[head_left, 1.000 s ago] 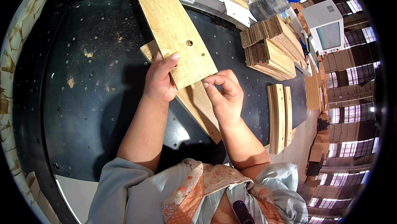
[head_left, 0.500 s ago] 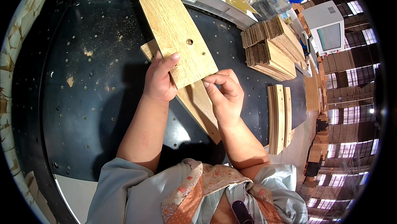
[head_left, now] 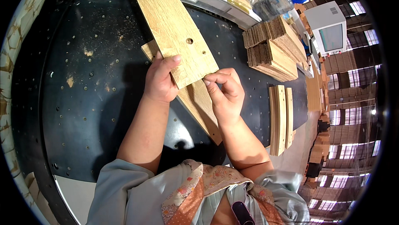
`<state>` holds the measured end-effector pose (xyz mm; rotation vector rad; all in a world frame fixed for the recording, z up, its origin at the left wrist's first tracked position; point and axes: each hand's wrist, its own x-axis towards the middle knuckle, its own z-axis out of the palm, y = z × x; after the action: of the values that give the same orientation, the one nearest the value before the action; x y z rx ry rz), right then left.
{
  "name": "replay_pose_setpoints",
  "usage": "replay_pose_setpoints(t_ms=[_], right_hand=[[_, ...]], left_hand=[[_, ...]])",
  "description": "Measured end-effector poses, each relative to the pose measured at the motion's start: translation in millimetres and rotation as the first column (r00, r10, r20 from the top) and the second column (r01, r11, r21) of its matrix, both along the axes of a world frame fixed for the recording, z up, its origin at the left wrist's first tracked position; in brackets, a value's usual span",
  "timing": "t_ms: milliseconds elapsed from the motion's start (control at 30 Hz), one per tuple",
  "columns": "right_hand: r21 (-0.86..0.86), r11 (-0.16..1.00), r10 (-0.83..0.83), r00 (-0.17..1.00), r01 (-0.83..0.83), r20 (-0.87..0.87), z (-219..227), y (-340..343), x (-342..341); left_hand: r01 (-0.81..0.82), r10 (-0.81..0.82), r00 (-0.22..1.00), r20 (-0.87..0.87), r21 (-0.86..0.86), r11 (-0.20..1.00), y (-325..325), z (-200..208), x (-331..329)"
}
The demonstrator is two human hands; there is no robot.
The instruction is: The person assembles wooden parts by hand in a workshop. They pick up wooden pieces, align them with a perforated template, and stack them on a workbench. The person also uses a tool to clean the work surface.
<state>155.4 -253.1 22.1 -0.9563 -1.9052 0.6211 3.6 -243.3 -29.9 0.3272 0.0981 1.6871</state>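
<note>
The board (head_left: pixel 174 25) is held up over the counter (head_left: pixel 68 121), slanting from the top of the view to its near end between the 2 hands. The left hand (head_left: pixel 161 79) clasps it by the left edge, thumb on the face and fingers beneath. The right hand (head_left: pixel 227 94) has thumb and forefinger drawn together at the near right corner; I cannot tell whether they pinch the edge, some tiny thing, or only rest there.

As for progress, at least 3 holes are already through its face, so the boring looks done. The near end seems to be what is getting attention, and that corner, partly covered by the fingers, is probably unfinished.

Directly below, the lower board (head_left: pixel 199 110) lies slantwise on the counter, with a hole near its near end; its other faces are hidden. To the right stand slats (head_left: pixel 279 119) side by side, also bored, and beyond them a stack (head_left: pixel 270 52) of pieces whose stage I cannot judge. Behind are a jug (head_left: pixel 272 7) and a monitor (head_left: pixel 329 31).
</note>
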Motion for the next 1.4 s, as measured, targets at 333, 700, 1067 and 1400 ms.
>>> replay_pose_setpoints(t_ms=[333,700,1067,1400], right_hand=[[-0.082,0.994,0.062,0.996,-0.067,-0.065,-1.3,2.3,4.5],[-0.09,0.995,0.037,0.999,-0.039,-0.022,0.2,1.6,4.5],[-0.043,0.999,0.004,0.998,-0.007,-0.064,-5.6,2.0,2.2],[-0.081,0.997,-0.024,0.999,0.02,-0.045,-5.4,7.0,3.6]], left_hand=[[-0.003,0.003,1.0,0.008,-0.025,1.0,-1.4,2.0,-0.9],[0.002,-0.001,1.0,0.026,-0.032,0.999,-1.0,2.7,-0.6],[0.008,-0.008,1.0,0.023,-0.011,1.0,-0.5,2.3,1.0],[0.013,-0.012,1.0,0.019,-0.018,1.0,-0.8,0.8,-1.1]])
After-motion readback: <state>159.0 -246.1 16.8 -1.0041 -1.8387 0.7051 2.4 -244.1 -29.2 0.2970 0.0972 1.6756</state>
